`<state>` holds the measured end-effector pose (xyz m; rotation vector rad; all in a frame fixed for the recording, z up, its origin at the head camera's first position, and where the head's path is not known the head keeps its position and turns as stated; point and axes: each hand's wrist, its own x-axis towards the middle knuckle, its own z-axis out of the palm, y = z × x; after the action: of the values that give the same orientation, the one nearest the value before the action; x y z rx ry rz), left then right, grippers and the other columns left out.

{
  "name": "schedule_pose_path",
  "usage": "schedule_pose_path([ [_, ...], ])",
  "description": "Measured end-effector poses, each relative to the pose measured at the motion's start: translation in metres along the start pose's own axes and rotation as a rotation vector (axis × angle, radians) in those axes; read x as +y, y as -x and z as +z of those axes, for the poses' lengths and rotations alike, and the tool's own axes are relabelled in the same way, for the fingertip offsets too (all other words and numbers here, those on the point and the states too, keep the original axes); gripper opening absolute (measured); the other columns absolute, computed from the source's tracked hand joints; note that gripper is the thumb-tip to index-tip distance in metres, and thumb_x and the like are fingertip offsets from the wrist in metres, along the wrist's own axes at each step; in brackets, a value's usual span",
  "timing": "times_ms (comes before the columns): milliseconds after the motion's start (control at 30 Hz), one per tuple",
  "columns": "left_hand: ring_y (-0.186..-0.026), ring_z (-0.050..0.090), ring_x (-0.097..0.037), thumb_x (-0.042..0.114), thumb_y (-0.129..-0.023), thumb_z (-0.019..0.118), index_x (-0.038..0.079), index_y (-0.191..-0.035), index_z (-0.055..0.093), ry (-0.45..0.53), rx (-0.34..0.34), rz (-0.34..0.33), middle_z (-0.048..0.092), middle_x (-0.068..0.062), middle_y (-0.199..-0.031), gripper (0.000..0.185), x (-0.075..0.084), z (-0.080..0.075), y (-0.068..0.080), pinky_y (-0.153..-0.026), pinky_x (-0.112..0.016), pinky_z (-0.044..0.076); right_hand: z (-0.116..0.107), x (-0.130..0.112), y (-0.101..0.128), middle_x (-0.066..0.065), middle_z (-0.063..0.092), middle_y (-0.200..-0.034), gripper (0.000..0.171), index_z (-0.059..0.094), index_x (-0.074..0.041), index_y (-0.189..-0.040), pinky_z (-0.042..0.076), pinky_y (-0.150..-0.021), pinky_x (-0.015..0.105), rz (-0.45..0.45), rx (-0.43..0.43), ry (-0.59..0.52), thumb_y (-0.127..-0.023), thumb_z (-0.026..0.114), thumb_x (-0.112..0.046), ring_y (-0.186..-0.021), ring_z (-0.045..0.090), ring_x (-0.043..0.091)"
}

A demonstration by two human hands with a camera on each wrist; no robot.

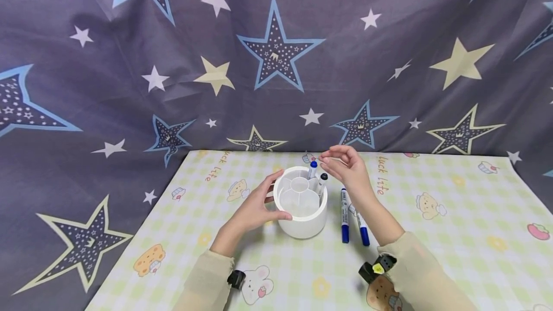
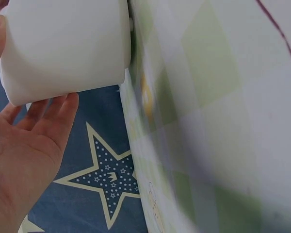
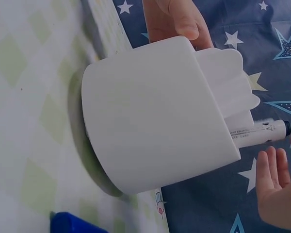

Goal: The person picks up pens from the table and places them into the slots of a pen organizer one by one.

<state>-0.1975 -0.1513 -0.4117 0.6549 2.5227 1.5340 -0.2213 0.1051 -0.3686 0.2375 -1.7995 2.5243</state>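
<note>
The person's left hand [image 1: 259,205] grips a white round holder [image 1: 302,227], its thumb over the near rim and its fingers spread against the far side; the holder stands on the table [image 1: 458,263], between those fingers and the right hand. The right hand [image 1: 350,172] is raised, fingers loosely bent and pinching nothing. Just beside its fingertips, a blue-capped marker [image 1: 312,172] and a black-capped marker [image 1: 321,187] stand in the holder. Nearer the person than the right fingers, two blue-ended markers [image 1: 344,216] lie on the table, one partly hidden by the forearm.
</note>
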Motion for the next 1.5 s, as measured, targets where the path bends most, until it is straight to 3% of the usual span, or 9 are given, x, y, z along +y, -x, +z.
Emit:
schedule_pose_path([
  [400, -0.14, 0.046, -0.03, 0.021, -0.071, 0.091, 0.021, -0.158, 0.025, -0.004, -0.005, -0.006, 0.038, -0.006, -0.158, 0.108, -0.001, 0.0, 0.0, -0.114, -0.045, 0.047, -0.029, -0.005, 0.008, -0.002, 0.069, -0.111, 0.029, 0.051, -0.005, -0.124, 0.058, -0.095, 0.026, -0.006, -0.001, 0.007, -0.097, 0.06, -0.001, -0.104, 0.07, 0.008],
  [867, -0.14, 0.046, -0.031, 0.019, -0.07, 0.091, 0.018, -0.158, 0.025, -0.002, -0.003, 0.008, 0.038, -0.007, -0.158, 0.11, -0.002, 0.0, 0.0, -0.114, -0.044, 0.047, -0.07, 0.001, 0.021, -0.009, 0.072, -0.103, 0.027, 0.05, -0.004, -0.123, 0.061, -0.09, 0.024, 0.047, 0.036, 0.043, -0.098, 0.06, -0.003, -0.097, 0.07, 0.004],
  [1000, -0.14, 0.047, -0.029, 0.019, -0.071, 0.091, 0.022, -0.158, 0.025, -0.009, -0.006, 0.006, 0.038, -0.006, -0.158, 0.109, -0.001, -0.001, -0.001, -0.113, -0.043, 0.047, -0.079, 0.003, 0.024, -0.01, 0.071, -0.102, 0.031, 0.047, 0.0, -0.126, 0.061, -0.089, 0.023, 0.071, 0.043, 0.063, -0.098, 0.059, -0.002, -0.096, 0.07, 0.004],
  [1233, -0.139, 0.047, -0.031, 0.019, -0.071, 0.091, 0.018, -0.158, 0.025, -0.005, -0.001, 0.013, 0.038, -0.007, -0.158, 0.11, -0.002, 0.0, -0.001, -0.113, -0.045, 0.047, -0.093, 0.011, 0.027, -0.012, 0.068, -0.098, 0.036, 0.045, 0.0, -0.129, 0.061, -0.091, 0.025, 0.18, 0.067, 0.138, -0.097, 0.062, -0.004, -0.092, 0.068, 0.001],
  [1500, -0.139, 0.047, -0.029, 0.02, -0.071, 0.091, 0.023, -0.158, 0.025, -0.011, -0.001, 0.012, 0.039, -0.006, -0.158, 0.109, -0.003, -0.001, -0.001, -0.113, -0.043, 0.048, -0.104, 0.021, 0.027, -0.012, 0.063, -0.096, 0.051, 0.037, 0.005, -0.14, 0.062, -0.086, 0.023, 0.313, 0.048, 0.262, -0.097, 0.062, -0.006, -0.088, 0.067, 0.001],
])
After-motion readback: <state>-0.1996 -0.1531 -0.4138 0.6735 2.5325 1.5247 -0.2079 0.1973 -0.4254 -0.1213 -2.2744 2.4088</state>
